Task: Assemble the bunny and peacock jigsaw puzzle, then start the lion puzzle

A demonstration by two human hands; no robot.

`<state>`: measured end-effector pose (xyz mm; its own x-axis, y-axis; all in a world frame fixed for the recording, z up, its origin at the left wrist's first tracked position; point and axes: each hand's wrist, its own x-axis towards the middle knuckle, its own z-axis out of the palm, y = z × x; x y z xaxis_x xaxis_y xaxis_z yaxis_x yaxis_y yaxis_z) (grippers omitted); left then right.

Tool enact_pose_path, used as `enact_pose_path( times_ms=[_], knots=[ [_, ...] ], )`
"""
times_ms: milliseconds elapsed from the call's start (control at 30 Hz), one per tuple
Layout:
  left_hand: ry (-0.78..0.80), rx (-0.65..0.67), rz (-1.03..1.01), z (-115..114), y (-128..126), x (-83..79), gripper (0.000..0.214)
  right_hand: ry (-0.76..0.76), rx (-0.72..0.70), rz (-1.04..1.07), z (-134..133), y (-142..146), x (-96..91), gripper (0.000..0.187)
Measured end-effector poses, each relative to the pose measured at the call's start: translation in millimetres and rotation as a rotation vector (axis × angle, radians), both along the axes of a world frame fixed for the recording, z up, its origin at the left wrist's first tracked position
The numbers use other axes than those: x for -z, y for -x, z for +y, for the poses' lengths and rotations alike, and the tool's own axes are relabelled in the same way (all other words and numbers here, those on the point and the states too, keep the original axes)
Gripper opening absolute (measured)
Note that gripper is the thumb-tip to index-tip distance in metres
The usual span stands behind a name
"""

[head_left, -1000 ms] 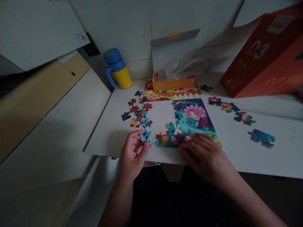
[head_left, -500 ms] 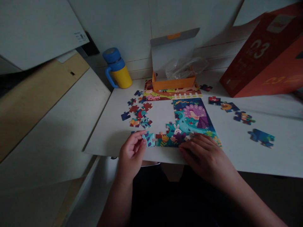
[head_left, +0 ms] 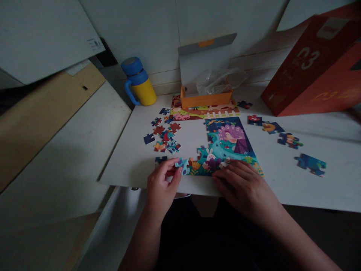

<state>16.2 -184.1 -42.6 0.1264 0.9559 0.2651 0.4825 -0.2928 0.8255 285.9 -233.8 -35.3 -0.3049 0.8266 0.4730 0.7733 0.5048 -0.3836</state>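
Between the thumb and fingers of my left hand point(head_left: 163, 180) is a light teal puzzle piece point(head_left: 184, 165) with dark spots. It meets the lower left end of the partly assembled puzzle point(head_left: 229, 139), which shows a peacock, a rabbit and flowers; whether the two interlock I cannot tell. Across the puzzle's lower right part lies my right hand point(head_left: 244, 180), its fingers stretched out flat and covering some of the picture. A dark blue piece point(head_left: 160, 160) sits just behind my left fingers. Several loose pieces point(head_left: 166, 136) are heaped farther up on the left.
More loose pieces point(head_left: 289, 140) trail down the table's right side. At the back, an orange box point(head_left: 207, 101) with its lid up holds clear plastic and stands on a farm picture point(head_left: 183, 114). A blue-yellow flask point(head_left: 145, 90) and a large red box point(head_left: 304, 75) flank it.
My left hand has moved right with the teal piece, closing the gap to the assembled puzzle. The dark blue piece behind it shows more now. My right hand stays in place.
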Motion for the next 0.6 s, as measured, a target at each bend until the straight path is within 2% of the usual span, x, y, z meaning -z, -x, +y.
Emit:
enact_pose_path(
  times_ms=[133,200,333,467,600],
  knots=[
    [-0.026,0.306,0.015,-5,10,-7.3,0.013,-0.016,-0.032,-0.006,0,-1,2.2,0.007],
    [-0.063,0.418,0.032,-8,14,-9.4,0.013,-0.005,-0.044,-0.008,-1,-2,3.9,0.01],
    [-0.055,0.43,0.026,-11,16,-9.4,0.015,-0.007,-0.058,-0.008,-4,-3,4.5,0.018],
    [-0.016,0.442,0.015,-10,11,-10.2,0.014,0.007,-0.201,-0.039,-6,-4,0.7,0.022],
    [-0.108,0.496,0.09,-10,-2,-10.7,0.013,0.009,-0.278,-0.068,-5,-5,-2.1,0.016]
  ],
)
